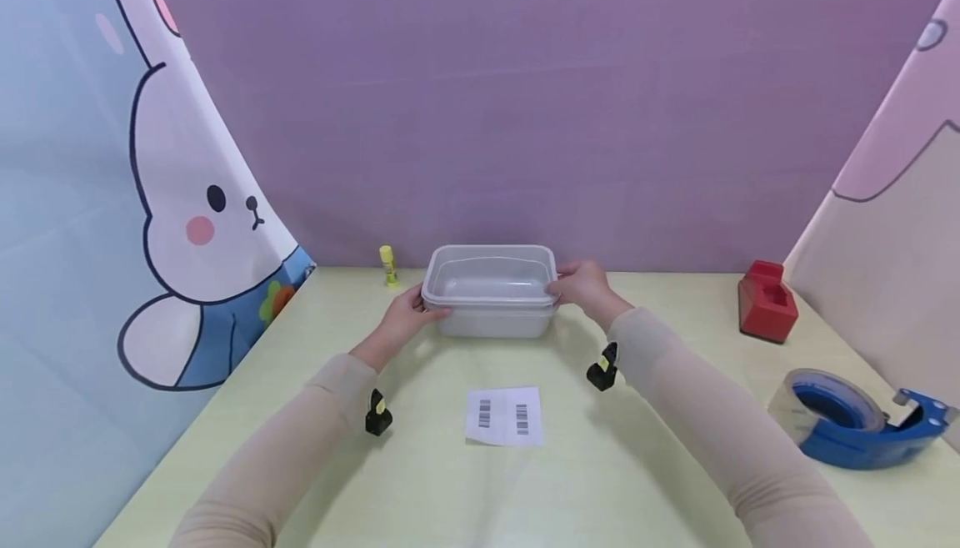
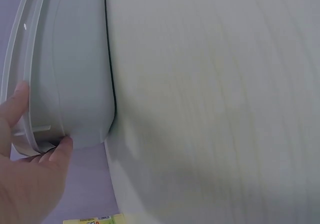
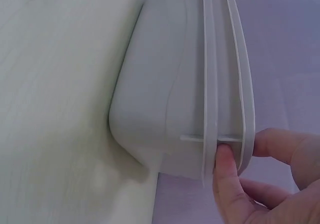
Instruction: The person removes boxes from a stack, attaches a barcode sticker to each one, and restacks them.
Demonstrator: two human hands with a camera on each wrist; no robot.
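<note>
Two nested translucent white plastic containers (image 1: 491,321) stand on the table near the back wall, one set inside the other, so two rims show. My left hand (image 1: 401,319) grips their left end; in the left wrist view its thumb (image 2: 16,104) lies against the rims and the other fingers reach beneath them. At the opposite end my right hand (image 1: 587,288) pinches the upper container's rim (image 3: 245,94), with one fingertip in the gap between both rims. The upper container looks empty in the head view.
A white paper with two barcodes (image 1: 504,416) lies in front of the containers. A yellow glue stick (image 1: 388,266) stands at back left. To the right are a red tape dispenser-like block (image 1: 768,302) and a blue tape dispenser (image 1: 862,439) with a roll of clear tape.
</note>
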